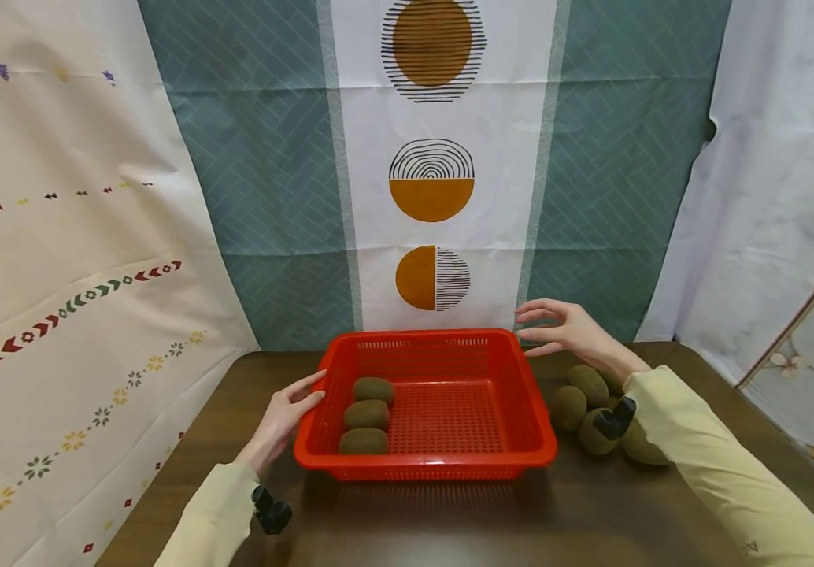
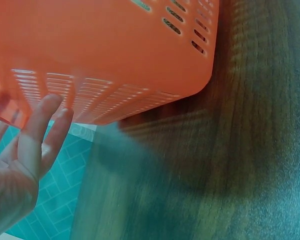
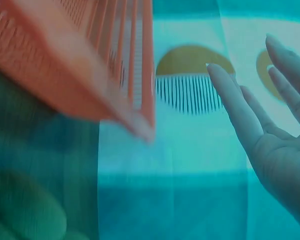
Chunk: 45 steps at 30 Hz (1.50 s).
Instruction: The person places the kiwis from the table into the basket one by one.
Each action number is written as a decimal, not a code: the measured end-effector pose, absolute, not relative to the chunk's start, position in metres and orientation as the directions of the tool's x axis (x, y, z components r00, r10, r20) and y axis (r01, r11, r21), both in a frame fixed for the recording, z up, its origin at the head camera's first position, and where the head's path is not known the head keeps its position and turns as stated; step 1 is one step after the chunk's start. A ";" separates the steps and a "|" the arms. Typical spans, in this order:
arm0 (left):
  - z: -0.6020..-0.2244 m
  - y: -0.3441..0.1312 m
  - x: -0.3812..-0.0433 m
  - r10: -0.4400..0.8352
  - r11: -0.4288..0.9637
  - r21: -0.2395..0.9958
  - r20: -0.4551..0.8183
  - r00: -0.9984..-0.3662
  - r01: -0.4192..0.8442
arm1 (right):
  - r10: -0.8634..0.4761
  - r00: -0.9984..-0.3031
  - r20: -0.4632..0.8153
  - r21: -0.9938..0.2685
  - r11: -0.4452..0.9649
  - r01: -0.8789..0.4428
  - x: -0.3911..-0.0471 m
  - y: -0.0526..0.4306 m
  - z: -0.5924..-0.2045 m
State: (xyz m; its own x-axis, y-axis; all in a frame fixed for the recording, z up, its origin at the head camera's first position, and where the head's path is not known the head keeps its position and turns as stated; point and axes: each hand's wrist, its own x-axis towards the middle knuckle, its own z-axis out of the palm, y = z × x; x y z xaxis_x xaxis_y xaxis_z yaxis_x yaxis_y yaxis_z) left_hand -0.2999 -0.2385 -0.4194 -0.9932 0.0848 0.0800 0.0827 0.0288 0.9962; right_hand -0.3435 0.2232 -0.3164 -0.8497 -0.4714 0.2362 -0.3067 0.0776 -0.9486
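Observation:
A red plastic basket (image 1: 449, 465) with slotted walls stands on the table. Three brown kiwis (image 1: 366, 415) lie in a column along its left side. My left hand (image 1: 285, 417) is at the basket's left wall, its fairly straight fingers touching the outside near the rim; in the left wrist view those fingers (image 2: 37, 132) lie against the slotted wall. Raised just beyond the basket's right rim, my right hand (image 1: 564, 327) holds nothing, its fingers spread apart. The right wrist view shows that hand (image 3: 275, 135) apart from the basket. Several more kiwis (image 1: 587, 386) lie beneath the right forearm.
The dark wooden table (image 1: 407, 524) extends in front of the basket. A patterned cloth (image 1: 272, 197) hangs right behind the table, with a cream cloth (image 1: 81, 236) on the left and a pale marbled one (image 1: 768, 197) on the right.

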 end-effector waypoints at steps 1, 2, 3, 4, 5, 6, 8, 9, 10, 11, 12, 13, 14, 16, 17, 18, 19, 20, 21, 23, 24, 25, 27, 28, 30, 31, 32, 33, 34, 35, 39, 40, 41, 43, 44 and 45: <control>-0.419 -0.239 -0.300 0.085 0.031 0.996 0.080 -0.993 0.083 | -0.466 -0.852 0.237 -0.948 0.081 -0.308 -0.343 0.231 -0.317; -0.419 -0.239 -0.300 0.087 0.035 0.996 0.080 -0.993 0.083 | -0.464 -0.854 0.236 -0.948 0.084 -0.308 -0.342 0.239 -0.317; -0.420 -0.239 -0.299 0.086 0.039 0.996 0.078 -0.993 0.081 | -0.462 -0.855 0.235 -0.947 0.089 -0.309 -0.341 0.247 -0.319; -0.420 -0.239 -0.299 0.082 0.041 0.996 0.074 -0.994 0.078 | -0.464 -0.855 0.234 -0.947 0.089 -0.308 -0.340 0.255 -0.320; -0.421 -0.239 -0.298 0.077 0.041 0.996 0.071 -0.994 0.075 | -0.466 -0.853 0.235 -0.947 0.089 -0.309 -0.340 0.263 -0.323; -0.421 -0.239 -0.297 0.074 0.042 0.997 0.068 -0.995 0.071 | -0.472 -0.849 0.238 -0.944 0.093 -0.316 -0.339 0.271 -0.325; -0.422 -0.239 -0.296 0.069 0.040 0.997 0.063 -0.996 0.066 | -0.484 -0.840 0.243 -0.940 0.097 -0.328 -0.337 0.286 -0.331; -0.422 -0.239 -0.295 0.071 0.036 0.997 0.061 -0.996 0.064 | -0.486 -0.838 0.249 -0.937 0.098 -0.335 -0.335 0.294 -0.334; -0.421 -0.238 -0.295 0.074 0.032 0.997 0.061 -0.995 0.064 | -0.487 -0.836 0.253 -0.934 0.100 -0.342 -0.334 0.301 -0.337; -0.421 -0.238 -0.295 0.075 0.028 0.998 0.062 -0.995 0.064 | -0.487 -0.834 0.259 -0.930 0.107 -0.351 -0.332 0.308 -0.340; -0.420 -0.238 -0.295 0.077 0.024 0.998 0.064 -0.995 0.066 | -0.485 -0.835 0.260 -0.926 0.122 -0.358 -0.330 0.315 -0.342; -0.420 -0.238 -0.295 0.080 0.022 0.997 0.066 -0.995 0.068 | -0.478 -0.841 0.254 -0.923 0.139 -0.358 -0.328 0.321 -0.345; -0.419 -0.238 -0.295 0.084 0.018 0.997 0.068 -0.994 0.069 | -0.472 -0.847 0.245 -0.922 0.158 -0.355 -0.326 0.328 -0.347; -0.419 -0.238 -0.295 0.090 0.015 0.997 0.071 -0.993 0.073 | -0.460 -0.860 0.219 -0.916 0.208 -0.344 -0.322 0.341 -0.353; -0.419 -0.239 -0.296 0.092 0.012 0.997 0.073 -0.993 0.075 | -0.461 -0.864 0.201 -0.913 0.230 -0.336 -0.321 0.347 -0.356; -0.418 -0.239 -0.296 0.093 0.010 0.997 0.075 -0.993 0.076 | -0.471 -0.863 0.183 -0.910 0.252 -0.330 -0.320 0.354 -0.359; -0.418 -0.240 -0.296 0.093 0.010 0.997 0.076 -0.993 0.077 | -0.481 -0.861 0.165 -0.905 0.272 -0.326 -0.319 0.361 -0.362; -0.418 -0.240 -0.297 0.090 0.007 0.997 0.079 -0.993 0.080 | -0.496 -0.855 0.151 -0.901 0.288 -0.326 -0.319 0.367 -0.365; -0.418 -0.241 -0.297 0.086 0.008 0.996 0.083 -0.993 0.084 | -0.510 -0.849 0.137 -0.895 0.304 -0.327 -0.319 0.373 -0.368; -0.418 -0.242 -0.298 0.080 0.011 0.996 0.087 -0.993 0.089 | -0.543 -0.833 0.110 -0.869 0.354 -0.346 -0.318 0.384 -0.373; -0.418 -0.243 -0.298 0.079 0.014 0.996 0.089 -0.993 0.090 | -0.557 -0.825 0.098 -0.855 0.378 -0.356 -0.318 0.389 -0.376; -0.418 -0.243 -0.299 0.078 0.019 0.996 0.090 -0.993 0.092 | -0.567 -0.819 0.086 -0.839 0.402 -0.366 -0.318 0.393 -0.378; -0.418 -0.244 -0.299 0.081 0.024 0.995 0.090 -0.993 0.092 | -0.592 -0.803 0.065 -0.813 0.435 -0.386 -0.317 0.399 -0.382; -0.418 -0.244 -0.299 0.083 0.024 0.996 0.088 -0.993 0.090 | -0.606 -0.794 0.057 -0.802 0.446 -0.398 -0.317 0.402 -0.384; -0.419 -0.244 -0.299 0.084 0.022 0.996 0.085 -0.993 0.087 | -0.643 -0.764 0.052 -0.791 0.441 -0.425 -0.316 0.406 -0.388; -0.418 -0.244 -0.299 0.082 0.021 0.996 0.084 -0.993 0.086 | -0.662 -0.748 0.048 -0.790 0.433 -0.434 -0.316 0.407 -0.390; -0.418 -0.244 -0.299 0.081 0.019 0.996 0.084 -0.993 0.086 | -0.679 -0.733 0.045 -0.791 0.424 -0.441 -0.316 0.408 -0.391; -0.418 -0.244 -0.299 0.082 0.020 0.996 0.084 -0.993 0.086 | -0.695 -0.718 0.039 -0.798 0.411 -0.442 -0.316 0.409 -0.393; -0.418 -0.244 -0.299 0.079 0.019 0.996 0.085 -0.993 0.087 | -0.712 -0.702 0.027 -0.811 0.395 -0.432 -0.316 0.409 -0.395; -0.418 -0.244 -0.299 0.078 0.019 0.996 0.086 -0.993 0.087 | -0.729 -0.684 0.018 -0.822 0.379 -0.426 -0.317 0.410 -0.396; -0.417 -0.245 -0.299 0.079 0.026 0.996 0.082 -0.994 0.084 | -0.764 -0.645 -0.019 -0.864 0.337 -0.374 -0.318 0.411 -0.402; -0.417 -0.245 -0.299 0.077 0.026 0.996 0.081 -0.994 0.083 | -0.770 -0.638 -0.018 -0.868 0.329 -0.372 -0.318 0.411 -0.403; -0.417 -0.245 -0.299 0.078 0.027 0.996 0.080 -0.994 0.082 | -0.774 -0.633 -0.014 -0.868 0.323 -0.376 -0.318 0.411 -0.405; -0.417 -0.245 -0.299 0.080 0.029 0.996 0.081 -0.994 0.084 | -0.777 -0.630 -0.004 -0.865 0.319 -0.387 -0.318 0.412 -0.408; -0.418 -0.245 -0.299 0.080 0.027 0.996 0.083 -0.993 0.086 | -0.777 -0.629 -0.003 -0.864 0.318 -0.390 -0.317 0.412 -0.409; -0.418 -0.245 -0.299 0.080 0.026 0.996 0.085 -0.993 0.088 | -0.779 -0.627 0.000 -0.862 0.318 -0.394 -0.317 0.412 -0.411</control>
State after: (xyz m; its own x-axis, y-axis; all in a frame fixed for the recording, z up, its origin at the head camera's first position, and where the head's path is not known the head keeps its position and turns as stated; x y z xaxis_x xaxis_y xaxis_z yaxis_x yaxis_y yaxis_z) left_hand -0.2988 -0.2451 -0.4178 -0.9931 0.0801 0.0854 0.0877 0.0258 0.9958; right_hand -0.3171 0.4115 -0.4109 -0.6274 -0.7787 -0.0005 -0.3943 0.3183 -0.8621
